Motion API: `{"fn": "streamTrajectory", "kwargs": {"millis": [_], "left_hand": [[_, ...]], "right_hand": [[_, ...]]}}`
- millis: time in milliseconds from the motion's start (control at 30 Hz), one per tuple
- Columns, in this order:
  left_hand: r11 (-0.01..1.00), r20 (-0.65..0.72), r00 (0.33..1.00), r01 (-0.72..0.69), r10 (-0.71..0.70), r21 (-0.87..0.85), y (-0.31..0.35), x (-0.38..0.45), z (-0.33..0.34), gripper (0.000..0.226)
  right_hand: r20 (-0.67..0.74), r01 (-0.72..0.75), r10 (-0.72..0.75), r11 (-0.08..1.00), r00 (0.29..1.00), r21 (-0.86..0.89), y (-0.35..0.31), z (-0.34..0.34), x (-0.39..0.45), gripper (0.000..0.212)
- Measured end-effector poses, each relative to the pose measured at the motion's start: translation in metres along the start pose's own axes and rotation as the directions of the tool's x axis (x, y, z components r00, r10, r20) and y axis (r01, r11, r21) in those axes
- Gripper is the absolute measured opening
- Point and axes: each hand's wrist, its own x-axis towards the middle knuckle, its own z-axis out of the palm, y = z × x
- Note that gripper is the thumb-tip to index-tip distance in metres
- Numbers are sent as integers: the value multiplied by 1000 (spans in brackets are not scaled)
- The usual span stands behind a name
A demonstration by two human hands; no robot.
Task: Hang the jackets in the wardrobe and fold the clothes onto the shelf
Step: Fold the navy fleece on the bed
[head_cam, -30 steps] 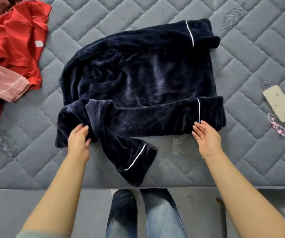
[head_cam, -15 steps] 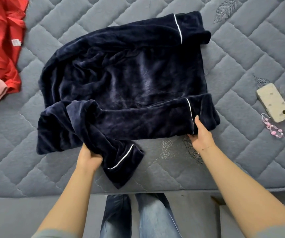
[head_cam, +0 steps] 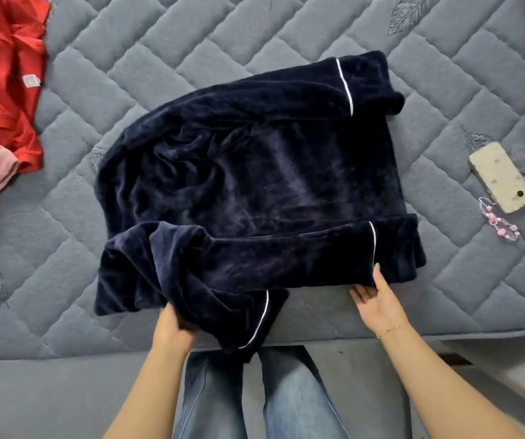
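The person wore blue denim jeans, faded pale down the front of each leg and darker along the inner seams. Both forearms were bare, with only a sliver of light grey-blue sleeve visible at the bottom edge of the view by the left arm. A thin, fine-chained bracelet circled the wrist of the right hand, while the left hand carried no jewellery that could be made out.
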Motion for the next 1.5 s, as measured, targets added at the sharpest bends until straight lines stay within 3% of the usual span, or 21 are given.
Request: {"fn": "streamTrajectory", "kwargs": {"millis": [33, 67, 167, 300, 500, 667, 733, 833, 867, 933, 967, 1033, 1100, 1167, 1267, 1300, 1367, 1400, 1500], "left_hand": [[996, 138, 990, 25, -13, -80, 3, -5, -6, 46], [984, 169, 984, -25, 55, -175, 8, -9, -13, 46], [954, 125, 974, -150, 188, -260, 35, -5, -30, 43], [923, 89, 975, -160, 202, -351, 76, 2, -44, 46], [864, 119, 859, -482, 499, -143, 107, 11, -78, 28], [865, -21, 874, -477, 486, 158, 110, 20, -106, 57], [748, -11, 809, -539, 588, 388, 115, 16, -107, 57], [346, 211, 598, -677, 773, 650, 128, 1, -102, 49], [232, 300, 536, -713, 789, 662, 133, -6, -98, 47], [130, 473, 479, -791, 739, 598, 143, -22, -83, 45], [74, 577, 449, -827, 682, 557, 147, -28, -75, 49], [-135, 765, 358, -858, 536, 496, 154, -33, -55, 64], [-314, 829, 382, -794, 408, 520, 160, -32, -35, 81], [-386, 802, 484, -705, 352, 595, 166, -28, -17, 88], [-346, 766, 552, -684, 328, 641, 170, -16, 4, 84], [-308, 762, 560, -699, 325, 645, 169, -13, 9, 81], [-285, 746, 576, -693, 335, 662, 162, -10, 16, 76], [-321, 738, 573, -667, 356, 672, 157, -10, 16, 74], [-424, 733, 481, -604, 482, 675, 137, -16, 13, 67]], "right_hand": [[52, -17, 19, 999, 998, -45, 13, 3, -4, 60], [111, -31, 43, 994, 993, -105, 28, 9, -9, 65], [230, -40, 123, 942, 965, -334, 77, 35, -27, 68], [233, 36, 112, 834, 966, -550, 135, 73, -46, 64], [78, 146, -140, 586, 987, -797, 170, 94, -55, 33], [3, 29, -52, 511, 999, -859, 173, 93, -74, 38], [-15, -23, 19, 547, 1000, -837, 171, 89, -88, 38], [-34, -93, 97, 718, 995, -690, 165, 86, -111, 40], [-39, -127, 129, 790, 991, -600, 161, 85, -117, 41], [2, -178, 196, 897, 981, -404, 151, 90, -131, 42], [44, -178, 203, 928, 978, -326, 144, 94, -137, 41], [109, -139, 168, 963, 980, -233, 124, 107, -145, 39], [107, -68, 85, 986, 991, -156, 99, 125, -149, 39], [65, 7, -3, 999, 998, -53, 69, 147, -149, 32], [25, 33, -41, 964, 999, 266, 22, 168, -139, 17], [39, 61, -76, 951, 996, 305, 9, 171, -134, 22], [21, 127, -138, 955, 990, 268, -5, 173, -116, 48], [9, 90, -99, 939, 995, 332, -11, 173, -105, 54], [17, 130, -133, 986, 991, 105, -5, 178, -81, 48]]}}
